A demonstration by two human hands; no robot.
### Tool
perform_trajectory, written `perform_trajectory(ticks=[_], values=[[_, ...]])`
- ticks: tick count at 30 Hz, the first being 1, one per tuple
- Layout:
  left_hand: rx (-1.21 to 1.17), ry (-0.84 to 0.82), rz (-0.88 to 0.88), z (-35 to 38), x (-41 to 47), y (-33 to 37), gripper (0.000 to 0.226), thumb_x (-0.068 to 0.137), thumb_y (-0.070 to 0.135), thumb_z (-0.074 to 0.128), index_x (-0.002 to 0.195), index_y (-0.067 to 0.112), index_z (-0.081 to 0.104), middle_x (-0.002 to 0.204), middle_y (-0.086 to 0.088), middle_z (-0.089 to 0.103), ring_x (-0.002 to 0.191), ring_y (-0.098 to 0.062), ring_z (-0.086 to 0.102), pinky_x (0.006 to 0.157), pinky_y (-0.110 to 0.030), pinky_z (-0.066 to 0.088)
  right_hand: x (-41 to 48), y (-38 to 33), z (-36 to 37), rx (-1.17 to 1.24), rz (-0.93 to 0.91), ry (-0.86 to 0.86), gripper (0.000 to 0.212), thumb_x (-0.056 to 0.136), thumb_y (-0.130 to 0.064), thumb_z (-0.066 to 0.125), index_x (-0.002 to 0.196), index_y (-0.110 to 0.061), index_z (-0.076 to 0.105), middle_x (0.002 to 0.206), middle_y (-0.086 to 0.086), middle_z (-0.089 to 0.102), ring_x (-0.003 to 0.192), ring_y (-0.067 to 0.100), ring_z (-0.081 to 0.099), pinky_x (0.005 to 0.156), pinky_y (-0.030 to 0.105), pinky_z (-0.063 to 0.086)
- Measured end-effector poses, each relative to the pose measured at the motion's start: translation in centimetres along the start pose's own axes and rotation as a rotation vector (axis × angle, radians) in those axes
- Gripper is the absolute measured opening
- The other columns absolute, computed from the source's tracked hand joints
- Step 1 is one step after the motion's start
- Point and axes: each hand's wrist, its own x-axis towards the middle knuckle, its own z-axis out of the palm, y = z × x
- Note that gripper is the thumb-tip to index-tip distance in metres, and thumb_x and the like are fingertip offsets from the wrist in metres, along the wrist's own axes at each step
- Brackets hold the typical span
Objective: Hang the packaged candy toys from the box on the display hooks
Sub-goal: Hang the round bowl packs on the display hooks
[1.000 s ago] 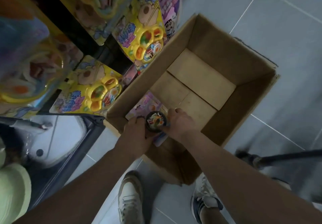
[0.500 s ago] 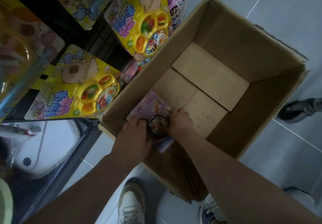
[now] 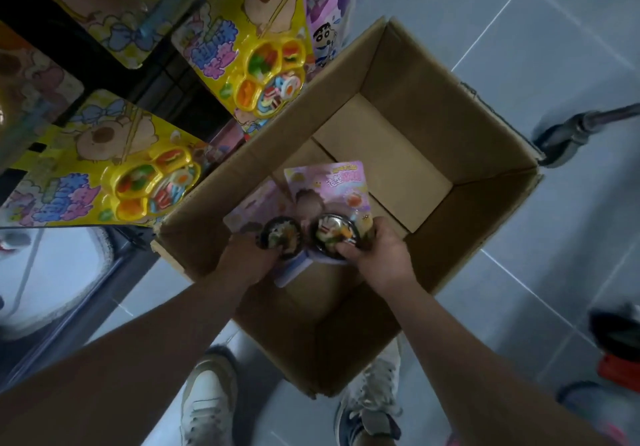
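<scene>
Both hands are down in the near-left corner of the cardboard box (image 3: 450, 116), centre of frame. Left hand (image 3: 247, 260) curls round the left pink pack (image 3: 247, 211) at its black bowl, fingertips hidden by the pack. Right hand (image 3: 379, 253) grips the right pink pack (image 3: 330, 185), thumb on the bowl's clear lid, fingers wrapped behind the card. The right pack is tilted up and its card overlaps the left pack's edge. The two bowls sit just beside each other. Can't tell if the left pack is lifted or lying on the box floor. Yellow packs (image 3: 249, 54) hang against the black rack (image 3: 173, 85), upper left, the nearer ones just beside the box's left wall. Grey tiled floor (image 3: 519, 29) all round. White shoes (image 3: 204, 400) at the bottom edge, next to the box.
</scene>
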Motion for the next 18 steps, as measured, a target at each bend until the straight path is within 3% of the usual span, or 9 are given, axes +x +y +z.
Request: perform_trajectory(ticks=[4,7,8,10,12,16,18], values=[[-0.263,-0.004,-0.227,2.7,4.7,-1.1,0.077,0.093,0.034,0.075,0.153,-0.001,0.040,0.156,-0.025,0.043,0.142,-0.039,0.044,0.113,-0.037,0.042,0.8,0.5,-1.8,0.036,-0.027,0.019,0.046,0.084,-0.029,0.081,0.120,-0.021,0.054,0.117,-0.001,0.067,0.105,0.016,0.061,0.081,0.027,0.047],[-0.421,0.020,-0.267,6.0,11.1,-4.9,0.103,0.065,0.068,0.079,0.143,0.006,0.055,0.146,-0.023,0.055,0.131,-0.040,0.055,0.109,-0.047,0.049,1.5,0.9,-2.6,0.067,-0.036,0.026,0.048,0.083,-0.030,0.082,0.121,-0.021,0.054,0.114,-0.003,0.066,0.099,0.011,0.060,0.073,0.017,0.043],[-0.450,0.019,-0.277,6.9,12.3,-5.5,0.102,0.064,0.069,0.080,0.141,0.006,0.057,0.144,-0.024,0.057,0.129,-0.041,0.057,0.108,-0.049,0.050,1.7,1.0,-2.8,0.072,-0.040,0.026,0.047,0.083,-0.029,0.083,0.119,-0.022,0.053,0.112,-0.004,0.067,0.094,0.009,0.059,0.067,0.010,0.041],[-0.519,-0.001,-0.283,7.6,12.8,-5.0,0.076,0.087,0.048,0.077,0.142,0.000,0.055,0.144,-0.026,0.056,0.130,-0.044,0.056,0.108,-0.048,0.049,2.1,1.3,-3.1,0.078,-0.049,0.020,0.043,0.083,-0.028,0.083,0.113,-0.024,0.052,0.105,-0.006,0.065,0.083,0.003,0.056,0.056,-0.001,0.036],[-0.582,-0.035,-0.295,7.9,12.5,-3.6,0.059,0.099,0.028,0.068,0.144,-0.006,0.051,0.147,-0.029,0.053,0.136,-0.045,0.050,0.112,-0.050,0.044,2.3,1.7,-3.2,0.083,-0.048,0.015,0.042,0.084,-0.028,0.082,0.109,-0.025,0.049,0.100,-0.008,0.062,0.074,-0.005,0.051,0.053,-0.004,0.036],[-0.766,-0.086,-0.359,8.9,13.4,-2.1,0.053,0.104,0.011,0.057,0.151,-0.007,0.041,0.157,-0.027,0.042,0.146,-0.041,0.040,0.119,-0.052,0.033,2.1,2.1,-3.5,0.066,-0.033,0.023,0.044,0.083,-0.031,0.083,0.109,-0.026,0.048,0.102,-0.006,0.062,0.085,0.007,0.054,0.052,-0.003,0.035],[-0.825,-0.087,-0.393,8.3,13.3,-2.3,0.059,0.101,0.017,0.062,0.152,-0.004,0.040,0.156,-0.022,0.045,0.144,-0.039,0.043,0.116,-0.048,0.038,2.0,2.2,-3.6,0.054,-0.023,0.017,0.045,0.082,-0.033,0.083,0.110,-0.025,0.049,0.108,-0.003,0.064,0.089,0.009,0.054,0.052,-0.002,0.035]])
